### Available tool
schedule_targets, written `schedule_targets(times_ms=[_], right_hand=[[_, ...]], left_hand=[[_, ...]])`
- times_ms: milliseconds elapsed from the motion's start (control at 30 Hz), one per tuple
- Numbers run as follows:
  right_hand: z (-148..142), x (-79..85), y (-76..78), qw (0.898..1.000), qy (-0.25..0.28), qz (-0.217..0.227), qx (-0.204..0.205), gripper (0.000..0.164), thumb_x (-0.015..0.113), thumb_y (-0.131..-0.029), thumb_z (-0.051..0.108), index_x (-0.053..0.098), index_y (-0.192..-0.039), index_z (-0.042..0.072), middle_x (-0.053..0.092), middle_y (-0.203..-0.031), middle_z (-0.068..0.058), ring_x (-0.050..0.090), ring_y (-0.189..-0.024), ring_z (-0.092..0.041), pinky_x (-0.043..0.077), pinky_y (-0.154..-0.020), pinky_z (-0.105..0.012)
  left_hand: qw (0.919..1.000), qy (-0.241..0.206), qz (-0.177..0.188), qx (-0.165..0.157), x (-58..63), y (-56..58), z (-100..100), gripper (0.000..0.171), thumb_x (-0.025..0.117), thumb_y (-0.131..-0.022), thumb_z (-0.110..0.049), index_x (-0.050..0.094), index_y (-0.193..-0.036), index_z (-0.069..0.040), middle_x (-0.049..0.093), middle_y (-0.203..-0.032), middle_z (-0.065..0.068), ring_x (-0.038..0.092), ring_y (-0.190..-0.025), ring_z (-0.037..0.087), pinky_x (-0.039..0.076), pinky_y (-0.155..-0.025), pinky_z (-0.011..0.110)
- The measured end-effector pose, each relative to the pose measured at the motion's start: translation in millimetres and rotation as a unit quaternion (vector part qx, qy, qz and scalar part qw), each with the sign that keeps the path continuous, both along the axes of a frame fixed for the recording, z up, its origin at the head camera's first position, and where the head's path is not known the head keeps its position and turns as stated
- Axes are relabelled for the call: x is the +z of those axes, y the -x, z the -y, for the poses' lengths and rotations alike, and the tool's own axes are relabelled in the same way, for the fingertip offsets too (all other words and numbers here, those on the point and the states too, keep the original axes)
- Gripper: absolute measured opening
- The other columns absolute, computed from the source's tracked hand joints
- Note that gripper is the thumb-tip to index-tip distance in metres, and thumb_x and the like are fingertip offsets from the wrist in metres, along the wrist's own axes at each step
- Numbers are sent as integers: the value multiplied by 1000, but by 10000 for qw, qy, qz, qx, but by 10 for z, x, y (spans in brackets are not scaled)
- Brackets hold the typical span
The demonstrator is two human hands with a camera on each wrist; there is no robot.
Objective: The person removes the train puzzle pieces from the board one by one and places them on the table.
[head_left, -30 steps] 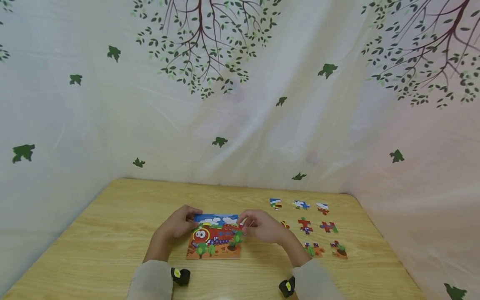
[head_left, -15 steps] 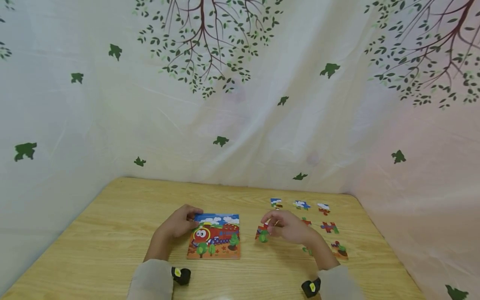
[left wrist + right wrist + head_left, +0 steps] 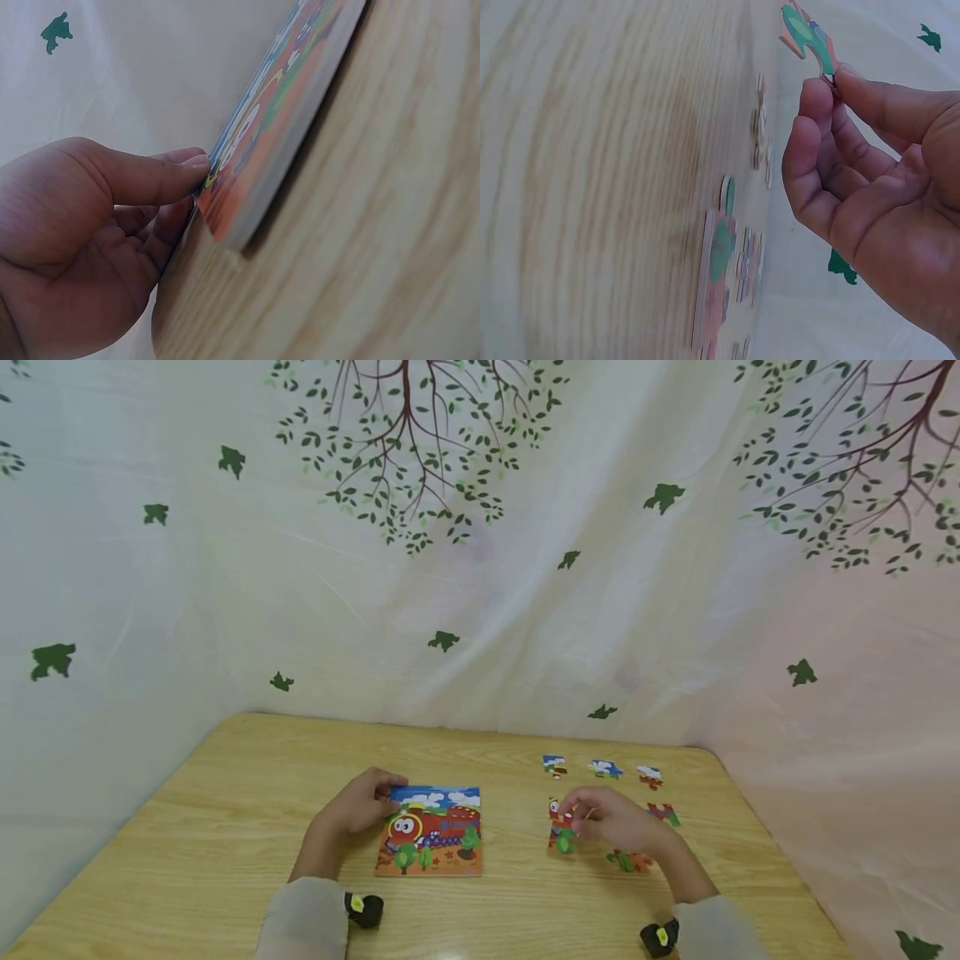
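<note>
A square picture puzzle [image 3: 442,839] of a red train with eyes lies on the table in the head view. My left hand [image 3: 362,803] grips its upper left edge. Up close in the left wrist view, the thumb [image 3: 161,178] lies against the puzzle's rim, other fingers behind it. To the right, my right hand [image 3: 618,822] pinches a jigsaw piece [image 3: 564,842] with a green tree on it. In the right wrist view that piece [image 3: 806,34] is held up off the table by thumb and forefinger. A piece with a white eye [image 3: 554,808] shows just behind it.
Loose pieces lie spread out at the right of the wooden table [image 3: 300,852]: a sky piece [image 3: 604,769] at the back, a red and green piece [image 3: 664,813], an orange piece [image 3: 630,862] below my right hand. A pale curtain [image 3: 360,652] hangs behind the table.
My right hand has moved from the puzzle's right edge over to the loose pieces, carrying the tree piece away with it. My left hand has stayed at the puzzle.
</note>
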State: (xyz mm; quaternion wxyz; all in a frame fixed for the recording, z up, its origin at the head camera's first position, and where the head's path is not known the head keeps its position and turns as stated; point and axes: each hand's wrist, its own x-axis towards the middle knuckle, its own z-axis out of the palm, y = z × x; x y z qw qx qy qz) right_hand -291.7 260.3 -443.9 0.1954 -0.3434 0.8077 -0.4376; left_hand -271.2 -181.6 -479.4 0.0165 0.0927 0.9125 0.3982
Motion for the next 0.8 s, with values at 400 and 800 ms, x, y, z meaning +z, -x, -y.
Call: schedule_targets(times_ms=[400, 800], right_hand=[[-173, -2, 7, 9989, -347, 301, 135, 34, 47, -93, -14, 63, -120, -3, 62, -93, -20, 54, -71, -17, 51, -62, -33], [-92, -42, 30, 9970, -713, 31, 313, 24, 53, -97, -10, 66, -112, 2, 63, -83, -11, 50, -63, -8, 45, -59, -22]], left_hand=[[10000, 2, 34, 38, 18, -18, -14, 33, 67, -95, -1, 69, -128, -3, 60, -116, 9, 53, -102, 25, 44, -96, 50], [10000, 9, -14, 1, 25, -24, -16, 33, 67, -95, -3, 69, -128, -2, 60, -115, 10, 53, -101, 25, 45, -95, 49]])
